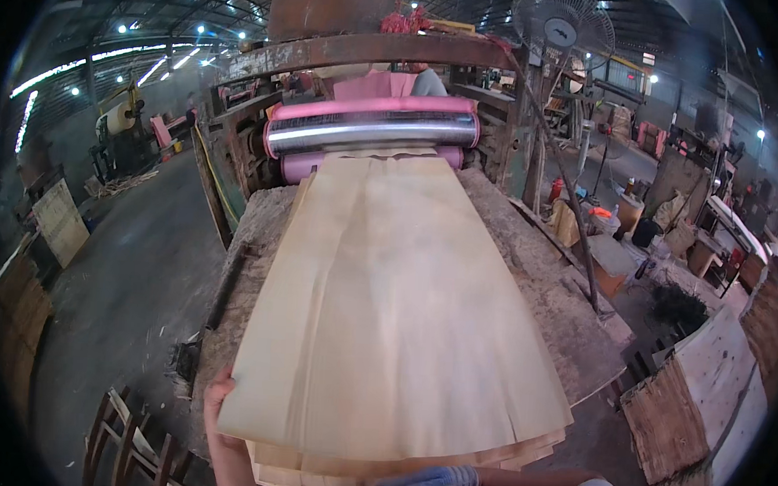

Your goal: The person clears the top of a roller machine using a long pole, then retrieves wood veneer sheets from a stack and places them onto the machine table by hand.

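Observation:
A wide, pale wood veneer sheet (386,296) lies on top of a stack of veneer sheets (324,467). Its far end reaches up to the rollers of a roller machine, where a shiny metal roller (375,133) sits between pink-coated rollers (383,109). My bare left hand (219,389) grips the sheet's left edge near its front corner. In a blue-grey work glove, my right hand (429,484) lies along the stack's near edge, fingers together. Whether those fingers hold anything is not visible.
Rough, crusted table surfaces (526,270) flank the stack. A slanted metal bar (572,213) rises at right, below a caged fan (561,34). Veneer sheets (705,385) stand at lower right, a wooden frame (131,441) at lower left. Behind the rollers is another person (430,81).

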A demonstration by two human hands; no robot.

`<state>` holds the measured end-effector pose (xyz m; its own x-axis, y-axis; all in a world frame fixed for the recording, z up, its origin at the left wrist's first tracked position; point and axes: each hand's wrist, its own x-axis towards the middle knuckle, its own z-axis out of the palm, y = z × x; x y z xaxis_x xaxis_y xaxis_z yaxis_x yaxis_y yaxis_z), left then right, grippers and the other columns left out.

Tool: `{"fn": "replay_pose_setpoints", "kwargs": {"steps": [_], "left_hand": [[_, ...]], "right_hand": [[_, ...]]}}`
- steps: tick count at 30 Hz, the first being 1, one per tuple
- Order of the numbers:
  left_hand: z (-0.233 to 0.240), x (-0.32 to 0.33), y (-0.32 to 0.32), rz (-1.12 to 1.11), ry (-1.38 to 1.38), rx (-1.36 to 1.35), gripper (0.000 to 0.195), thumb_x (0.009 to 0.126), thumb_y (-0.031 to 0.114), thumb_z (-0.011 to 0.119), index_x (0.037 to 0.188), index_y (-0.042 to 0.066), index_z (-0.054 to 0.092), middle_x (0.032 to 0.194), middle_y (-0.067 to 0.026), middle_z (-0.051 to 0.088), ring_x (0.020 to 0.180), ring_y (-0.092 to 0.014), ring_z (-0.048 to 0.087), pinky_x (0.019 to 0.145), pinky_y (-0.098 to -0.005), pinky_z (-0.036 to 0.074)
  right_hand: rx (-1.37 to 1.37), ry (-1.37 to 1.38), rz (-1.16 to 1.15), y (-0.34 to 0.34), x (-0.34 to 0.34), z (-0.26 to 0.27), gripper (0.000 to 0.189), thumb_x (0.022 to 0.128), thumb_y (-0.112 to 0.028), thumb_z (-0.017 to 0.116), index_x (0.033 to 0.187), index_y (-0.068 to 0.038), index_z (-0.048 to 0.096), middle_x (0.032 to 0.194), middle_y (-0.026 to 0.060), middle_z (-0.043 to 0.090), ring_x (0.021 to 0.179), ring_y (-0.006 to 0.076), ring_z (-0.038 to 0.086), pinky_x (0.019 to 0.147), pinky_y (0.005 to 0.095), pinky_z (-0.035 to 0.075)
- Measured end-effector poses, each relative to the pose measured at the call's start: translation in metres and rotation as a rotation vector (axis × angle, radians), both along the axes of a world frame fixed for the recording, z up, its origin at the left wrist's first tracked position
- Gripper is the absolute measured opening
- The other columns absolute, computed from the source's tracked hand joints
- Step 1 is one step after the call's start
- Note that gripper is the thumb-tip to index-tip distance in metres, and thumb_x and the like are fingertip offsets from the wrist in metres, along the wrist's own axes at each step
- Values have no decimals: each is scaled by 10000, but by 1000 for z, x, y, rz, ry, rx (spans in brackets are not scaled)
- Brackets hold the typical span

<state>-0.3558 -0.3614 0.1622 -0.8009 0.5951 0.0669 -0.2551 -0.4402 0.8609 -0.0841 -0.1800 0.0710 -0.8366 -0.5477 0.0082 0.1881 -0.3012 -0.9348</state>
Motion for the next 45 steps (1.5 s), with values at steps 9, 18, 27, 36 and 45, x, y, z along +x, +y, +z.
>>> {"fn": "replay_pose_setpoints", "kwargs": {"steps": [9, 18, 27, 36, 45], "left_hand": [[-12, 2, -3, 280, -167, 39, 473, 777, 376, 452, 1003, -37, 502, 841, -107, 586, 720, -208, 582, 601, -288, 477], [-42, 16, -3, 35, -95, -297, 450, 787, 412, 417, 1007, 31, 511, 803, -140, 597, 609, -200, 580, 499, -281, 458], [-121, 7, 4, 208, 977, -1008, 448, 756, 316, 560, 1121, 65, 495, 1108, -159, 505, 1028, -286, 479, 861, -396, 384], [-115, -6, -28, 292, 965, -1035, 285, 712, 99, 572, 982, 10, 548, 896, -209, 567, 733, -208, 595, 639, -271, 474], [-39, 7, -28, 20, 22, -409, 488, 662, 70, 570, 1090, -114, 425, 940, -138, 574, 761, -192, 579, 664, -276, 466]], "right_hand": [[-477, -354, -735, 34, -12, 7, 358, 812, -227, 516, 1029, 56, 483, 931, 150, 569, 786, 222, 545, 743, 341, 447], [-609, -155, -795, 167, -135, 16, 191, 789, -182, 538, 826, 5, 521, 793, 145, 564, 691, 236, 540, 624, 347, 463], [-769, -194, -999, 219, -240, -22, 214, 775, -78, 538, 952, 25, 477, 877, 179, 548, 796, 291, 559, 726, 400, 489], [-474, -365, -561, 109, -96, -16, 406, 791, -116, 535, 1151, 10, 397, 991, 178, 542, 862, 255, 559, 764, 375, 473], [-137, -164, -92, 20, -11, 14, 371, 872, -188, 411, 1190, 1, 391, 1134, 110, 483, 1066, 176, 440, 936, 277, 313]]}}
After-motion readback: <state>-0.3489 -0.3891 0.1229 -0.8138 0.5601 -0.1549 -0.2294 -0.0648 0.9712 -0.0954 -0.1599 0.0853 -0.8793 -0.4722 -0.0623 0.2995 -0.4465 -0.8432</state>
